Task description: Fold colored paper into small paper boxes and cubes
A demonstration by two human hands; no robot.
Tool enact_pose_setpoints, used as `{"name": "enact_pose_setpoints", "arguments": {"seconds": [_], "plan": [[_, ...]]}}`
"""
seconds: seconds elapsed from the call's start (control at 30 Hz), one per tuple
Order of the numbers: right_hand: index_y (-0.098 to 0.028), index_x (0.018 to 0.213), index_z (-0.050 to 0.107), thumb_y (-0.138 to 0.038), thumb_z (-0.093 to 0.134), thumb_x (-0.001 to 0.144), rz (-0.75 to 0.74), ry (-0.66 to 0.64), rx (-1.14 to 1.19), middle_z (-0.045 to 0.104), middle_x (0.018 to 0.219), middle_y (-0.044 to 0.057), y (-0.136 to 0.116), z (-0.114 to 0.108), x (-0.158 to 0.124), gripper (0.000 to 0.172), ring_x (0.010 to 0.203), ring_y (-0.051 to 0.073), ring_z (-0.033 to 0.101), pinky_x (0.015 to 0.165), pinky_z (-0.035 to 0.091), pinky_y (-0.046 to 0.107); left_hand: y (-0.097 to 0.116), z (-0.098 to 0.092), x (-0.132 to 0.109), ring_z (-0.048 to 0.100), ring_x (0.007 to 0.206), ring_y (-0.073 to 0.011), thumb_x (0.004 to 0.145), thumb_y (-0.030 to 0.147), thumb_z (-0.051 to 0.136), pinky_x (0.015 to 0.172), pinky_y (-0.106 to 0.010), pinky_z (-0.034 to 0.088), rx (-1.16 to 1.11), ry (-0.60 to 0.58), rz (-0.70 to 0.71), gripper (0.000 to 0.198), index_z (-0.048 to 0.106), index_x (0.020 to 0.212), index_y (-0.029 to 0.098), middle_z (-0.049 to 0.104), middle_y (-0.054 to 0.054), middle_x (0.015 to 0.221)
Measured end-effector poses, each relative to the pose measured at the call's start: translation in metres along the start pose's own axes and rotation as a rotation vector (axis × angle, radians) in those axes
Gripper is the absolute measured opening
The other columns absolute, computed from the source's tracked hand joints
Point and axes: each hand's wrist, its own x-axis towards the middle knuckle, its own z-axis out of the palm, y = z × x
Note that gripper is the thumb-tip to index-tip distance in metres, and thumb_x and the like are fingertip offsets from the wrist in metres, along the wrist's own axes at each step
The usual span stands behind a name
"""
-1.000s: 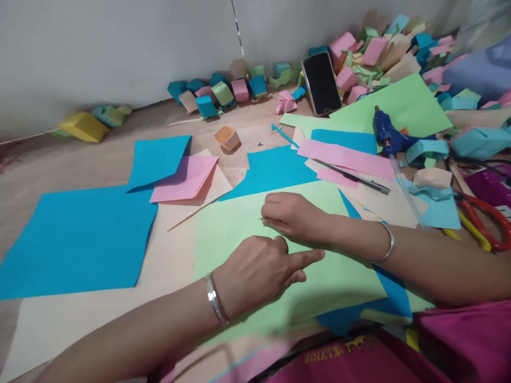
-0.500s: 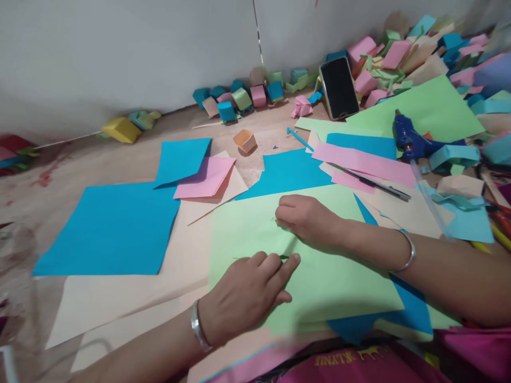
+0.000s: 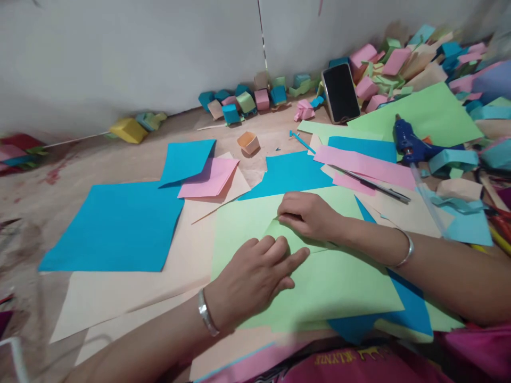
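A large light green sheet [image 3: 351,282] lies in front of me, over blue and cream paper. On it is a smaller piece of the same green paper [image 3: 279,230], partly hidden by my hands. My right hand [image 3: 305,213] is closed, its fingertips pinching the upper edge of that smaller piece. My left hand [image 3: 259,271] rests palm down on the green paper, its index finger stretched out and the thumb apart from it, the other fingers bent.
Blue sheets [image 3: 115,229] and folded pink paper [image 3: 207,178] lie left. Behind are a small peach box [image 3: 248,143], paper cubes [image 3: 230,114] and a phone [image 3: 341,93]. At right are a pen [image 3: 383,189], a blue glue gun [image 3: 411,143] and heaped paper pieces.
The smaller green piece now shows more between my hands, its edge lifted at my right fingertips. My left hand has shifted slightly right. The whole view has moved a little.
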Motion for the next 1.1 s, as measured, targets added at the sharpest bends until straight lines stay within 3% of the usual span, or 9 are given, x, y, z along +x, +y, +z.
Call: {"name": "enact_pose_setpoints", "arguments": {"seconds": [0.2, 0.27, 0.4, 0.47, 0.57, 0.8, 0.9, 1.03, 1.1], "plan": [[-0.015, 0.077, 0.060, -0.008, 0.049, 0.082, 0.039, -0.020, 0.087, 0.060, 0.077, 0.003, -0.005, -0.007, 0.000, 0.015, 0.071, 0.014, 0.051, 0.064, 0.037, 0.026, -0.001, -0.005, 0.016, 0.050, 0.067, -0.0187, 0.088, 0.064, 0.039, 0.050, -0.026, 0.033, -0.015, 0.107, -0.011, 0.052, 0.038, 0.136, 0.043, 0.054, -0.004, 0.092], [-0.016, 0.077, 0.061, -0.009, 0.049, 0.083, 0.061, 0.014, 0.136, 0.061, 0.077, 0.003, -0.008, -0.010, 0.001, 0.014, 0.071, 0.013, 0.052, 0.065, 0.038, 0.026, -0.008, -0.006, 0.007, 0.050, 0.065, -0.0170, 0.092, 0.055, 0.043, 0.053, -0.027, 0.037, -0.075, 0.276, -0.011, 0.047, 0.045, 0.132, 0.032, 0.055, -0.002, 0.084], [-0.017, 0.074, 0.061, -0.016, 0.055, 0.081, 0.180, 0.093, 0.233, 0.062, 0.072, 0.001, -0.018, -0.015, 0.001, 0.010, 0.066, 0.012, 0.052, 0.060, 0.038, 0.025, -0.026, -0.007, -0.015, 0.055, 0.074, -0.0170, 0.082, 0.048, 0.065, 0.065, -0.030, 0.045, -0.186, 0.765, -0.355, 0.034, 0.058, 0.095, 0.016, 0.060, -0.004, 0.080], [-0.018, 0.072, 0.062, -0.020, 0.058, 0.079, 0.300, 0.098, 0.317, 0.061, 0.070, 0.000, -0.024, -0.017, 0.001, 0.008, 0.063, 0.012, 0.051, 0.057, 0.038, 0.025, -0.031, -0.007, -0.019, 0.056, 0.072, -0.0157, 0.071, 0.050, 0.074, 0.061, -0.028, 0.047, -0.328, 0.760, -0.449, 0.043, 0.058, 0.091, 0.016, 0.062, -0.003, 0.081], [-0.018, 0.071, 0.062, -0.029, 0.064, 0.076, 0.465, 0.063, 0.542, 0.060, 0.069, 0.000, -0.030, -0.017, 0.000, 0.012, 0.063, 0.012, 0.050, 0.057, 0.039, 0.026, -0.031, -0.005, -0.017, 0.058, 0.068, -0.0135, 0.078, 0.035, 0.072, 0.061, -0.027, 0.049, -0.467, 0.716, -0.438, 0.021, 0.061, 0.081, 0.017, 0.064, 0.000, 0.075], [-0.017, 0.070, 0.053, -0.046, 0.068, 0.077, 0.679, 0.013, 0.995, 0.050, 0.061, -0.003, -0.024, -0.014, -0.002, 0.033, 0.050, 0.007, 0.040, 0.046, 0.027, 0.022, -0.033, 0.001, -0.022, 0.058, 0.082, -0.0169, 0.086, 0.013, 0.056, 0.074, -0.034, 0.046, -0.165, 0.974, -0.233, 0.013, 0.062, 0.080, 0.021, 0.066, -0.003, 0.084], [-0.017, 0.079, 0.057, -0.048, 0.061, 0.083, 0.566, 0.050, 0.849, 0.054, 0.069, 0.000, -0.023, -0.020, -0.002, 0.031, 0.056, 0.010, 0.046, 0.051, 0.036, 0.023, -0.037, 0.002, -0.025, 0.057, 0.078, -0.0160, 0.086, 0.009, 0.052, 0.072, -0.033, 0.044, -0.101, 0.949, -0.211, 0.016, 0.061, 0.079, 0.021, 0.066, -0.003, 0.082], [-0.023, 0.108, 0.062, -0.045, 0.074, 0.071, 0.110, -0.069, 0.419, 0.060, 0.108, 0.009, -0.027, -0.027, -0.004, 0.045, 0.094, 0.021, 0.055, 0.076, 0.047, 0.034, -0.039, 0.003, -0.024, 0.055, 0.071, -0.0150, 0.089, 0.014, 0.049, 0.067, -0.031, 0.043, -0.085, 0.930, -0.245, 0.018, 0.060, 0.077, 0.020, 0.064, -0.002, 0.076], [-0.023, 0.105, 0.065, -0.034, 0.074, 0.073, 0.017, -0.056, 0.274, 0.062, 0.107, 0.009, -0.029, -0.026, -0.004, 0.034, 0.098, 0.022, 0.055, 0.077, 0.047, 0.035, -0.040, 0.004, -0.024, 0.056, 0.071, -0.0149, 0.089, 0.014, 0.048, 0.065, -0.030, 0.044, -0.100, 0.930, -0.232, 0.017, 0.061, 0.078, 0.020, 0.064, -0.003, 0.076]]}}
